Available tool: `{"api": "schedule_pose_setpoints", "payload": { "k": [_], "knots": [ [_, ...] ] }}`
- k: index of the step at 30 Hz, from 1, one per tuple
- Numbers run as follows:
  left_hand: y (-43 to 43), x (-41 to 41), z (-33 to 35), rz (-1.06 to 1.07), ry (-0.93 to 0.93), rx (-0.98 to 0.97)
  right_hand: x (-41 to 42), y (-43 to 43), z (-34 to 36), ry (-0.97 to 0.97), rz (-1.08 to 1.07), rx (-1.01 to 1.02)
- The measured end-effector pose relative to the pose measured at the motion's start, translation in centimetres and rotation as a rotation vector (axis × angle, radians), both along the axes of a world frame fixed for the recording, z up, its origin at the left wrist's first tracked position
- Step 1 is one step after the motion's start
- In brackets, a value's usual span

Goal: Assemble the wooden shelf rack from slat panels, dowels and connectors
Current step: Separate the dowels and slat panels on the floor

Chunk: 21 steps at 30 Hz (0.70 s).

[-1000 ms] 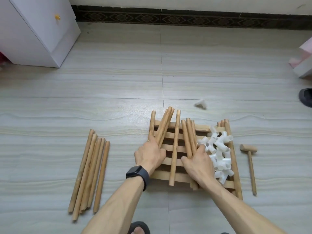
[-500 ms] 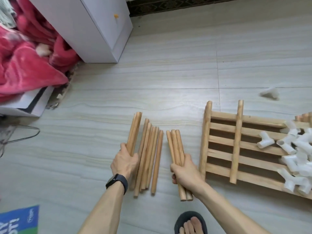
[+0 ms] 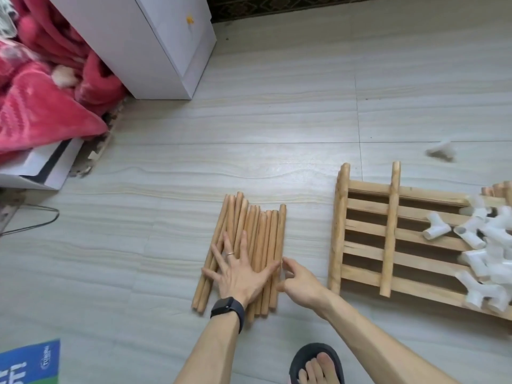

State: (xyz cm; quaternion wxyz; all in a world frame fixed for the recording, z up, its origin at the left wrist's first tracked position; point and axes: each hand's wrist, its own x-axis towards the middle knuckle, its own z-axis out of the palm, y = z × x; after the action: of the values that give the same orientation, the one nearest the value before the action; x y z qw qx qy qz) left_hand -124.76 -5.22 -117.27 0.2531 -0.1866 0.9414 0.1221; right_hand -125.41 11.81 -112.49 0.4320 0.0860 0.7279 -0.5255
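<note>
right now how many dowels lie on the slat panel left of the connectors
2: one dowel along the panel's left edge, a second dowel further right. More dowel ends show beyond the connectors, partly hidden.

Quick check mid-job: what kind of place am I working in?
Likely a bedroom at home, down on the floor: pale floor tiles, a white cabinet, and a red blanket heaped beside it.

dowels [image 3: 249, 245] light tan | connectors [image 3: 487, 245] white | floor [image 3: 277, 120] pale grey, streaked | blanket [image 3: 41, 101] red-pink | watch [image 3: 228, 307] black | cabinet [image 3: 155, 45] white
</note>
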Motion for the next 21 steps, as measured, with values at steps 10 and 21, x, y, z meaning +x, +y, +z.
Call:
{"api": "schedule_pose_setpoints", "payload": {
  "k": [10, 21],
  "knots": [
    [-0.5, -0.7, -1.0, 0.055, -0.052, 0.005, -1.1, 14.6, 1.3, 0.505, -0.251, 0.863],
    [-1.4, -1.3, -0.4, 0.017, -0.099, -0.012, 1.9, 5.9, 3.4, 0.783, -0.133, 0.418]
  ]
}}
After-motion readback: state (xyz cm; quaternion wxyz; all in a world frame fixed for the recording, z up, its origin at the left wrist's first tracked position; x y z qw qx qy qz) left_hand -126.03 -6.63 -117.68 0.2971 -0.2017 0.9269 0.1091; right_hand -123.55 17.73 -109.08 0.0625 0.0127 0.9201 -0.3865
